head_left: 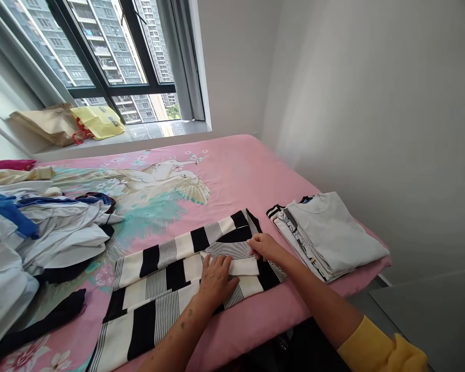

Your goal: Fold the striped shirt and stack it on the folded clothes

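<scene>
Striped garment (166,263) near bed (236,175) edge, bare pink sheet beyond

Matt striped cloth garment (165,263) on smooth pink cloth bedding (240,170).

Hands: 2 (1 left hand (217,279), 1 right hand (264,246))
Striped garment (166,281): 1
Folded stack (327,227): 1; garments within it, more than 1, exact count not readable
Loose pile (67,227): 1; garments within it, several, overlapping, exact count not readable
Long black cloth item (42,323) at pile edge: 1
Bags: 2 (1 brown bag (50,124), 1 yellow bag (103,124))
Curtains: 2 (1 left curtain (25,57), 1 right curtain (181,57))
Bed (240,173): 1
Yellow sleeve (375,343): 1
</scene>
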Demonstrator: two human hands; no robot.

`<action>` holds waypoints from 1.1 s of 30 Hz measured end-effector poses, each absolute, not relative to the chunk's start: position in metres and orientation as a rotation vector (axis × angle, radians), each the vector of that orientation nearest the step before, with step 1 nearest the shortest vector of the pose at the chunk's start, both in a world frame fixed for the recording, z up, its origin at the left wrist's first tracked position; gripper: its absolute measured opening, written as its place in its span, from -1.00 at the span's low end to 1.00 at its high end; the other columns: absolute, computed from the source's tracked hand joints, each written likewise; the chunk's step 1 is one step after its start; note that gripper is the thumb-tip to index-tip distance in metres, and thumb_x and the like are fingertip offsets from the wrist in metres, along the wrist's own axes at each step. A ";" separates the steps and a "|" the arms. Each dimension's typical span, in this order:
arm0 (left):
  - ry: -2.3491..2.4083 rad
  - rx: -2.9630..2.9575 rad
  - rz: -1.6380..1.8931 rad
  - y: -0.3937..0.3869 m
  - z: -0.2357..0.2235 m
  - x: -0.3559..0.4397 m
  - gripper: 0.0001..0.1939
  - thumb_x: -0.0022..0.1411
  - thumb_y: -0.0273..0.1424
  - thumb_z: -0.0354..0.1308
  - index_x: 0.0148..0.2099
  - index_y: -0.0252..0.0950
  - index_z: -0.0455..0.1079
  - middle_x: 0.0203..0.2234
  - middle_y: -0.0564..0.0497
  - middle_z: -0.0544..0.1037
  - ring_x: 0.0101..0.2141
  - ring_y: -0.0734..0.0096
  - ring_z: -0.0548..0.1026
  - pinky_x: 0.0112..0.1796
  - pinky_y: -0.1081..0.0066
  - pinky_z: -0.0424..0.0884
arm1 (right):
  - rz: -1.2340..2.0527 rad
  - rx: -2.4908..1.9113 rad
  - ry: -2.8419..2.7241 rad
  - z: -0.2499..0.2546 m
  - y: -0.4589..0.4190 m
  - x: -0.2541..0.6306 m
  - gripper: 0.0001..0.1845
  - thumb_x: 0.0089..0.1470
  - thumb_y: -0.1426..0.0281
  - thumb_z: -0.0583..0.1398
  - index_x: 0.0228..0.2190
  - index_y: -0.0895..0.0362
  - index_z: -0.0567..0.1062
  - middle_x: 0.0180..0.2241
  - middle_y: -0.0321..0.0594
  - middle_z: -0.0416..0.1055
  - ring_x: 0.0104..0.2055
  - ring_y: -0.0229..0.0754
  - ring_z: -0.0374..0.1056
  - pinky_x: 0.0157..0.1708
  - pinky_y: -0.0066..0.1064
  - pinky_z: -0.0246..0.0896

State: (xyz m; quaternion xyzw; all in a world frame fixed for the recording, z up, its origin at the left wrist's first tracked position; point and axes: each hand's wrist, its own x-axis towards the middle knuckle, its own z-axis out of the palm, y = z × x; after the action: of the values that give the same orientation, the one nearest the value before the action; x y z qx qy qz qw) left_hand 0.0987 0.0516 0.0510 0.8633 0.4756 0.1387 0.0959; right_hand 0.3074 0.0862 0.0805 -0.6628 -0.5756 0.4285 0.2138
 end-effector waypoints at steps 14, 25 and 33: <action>1.422 2.443 0.331 0.132 0.111 0.076 -0.66 0.23 -0.15 -0.05 -0.34 -0.16 0.50 -0.38 -0.05 0.48 -0.34 0.32 0.44 -0.31 0.35 0.31 | 1.081 -1.876 -1.748 0.072 0.062 0.331 -0.48 0.15 0.01 -0.02 -0.53 0.13 0.46 -0.61 -0.27 0.43 -0.54 -0.25 0.33 -0.51 -0.47 0.03; 1.854 1.912 1.212 0.248 0.180 0.052 -0.63 0.20 -0.24 -0.02 -0.04 -0.29 0.42 -0.17 -0.06 0.52 -0.18 0.32 0.48 -0.13 0.33 0.37 | 0.903 -1.824 -1.763 0.063 0.069 0.319 -0.66 0.15 0.17 0.02 -0.51 0.09 0.39 -0.52 -0.30 0.41 -0.46 -0.24 0.29 -0.48 -0.48 0.02; 1.748 2.243 0.669 0.108 0.069 -0.098 -0.66 0.19 -0.10 0.02 -0.19 -0.17 0.49 -0.13 -0.03 0.52 -0.08 0.23 0.45 -0.22 0.38 0.44 | 0.745 -1.821 -1.880 0.049 0.133 0.300 -0.74 0.13 0.28 0.06 -0.21 0.09 0.46 -0.19 -0.21 0.45 -0.15 -0.19 0.33 -0.23 -0.44 0.14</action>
State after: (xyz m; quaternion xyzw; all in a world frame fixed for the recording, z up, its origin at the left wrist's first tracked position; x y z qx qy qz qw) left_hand -0.0983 0.1085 0.0695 0.7632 0.5948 0.2275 0.1098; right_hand 0.3002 0.1326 0.0495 -0.6546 -0.6756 0.2679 0.2084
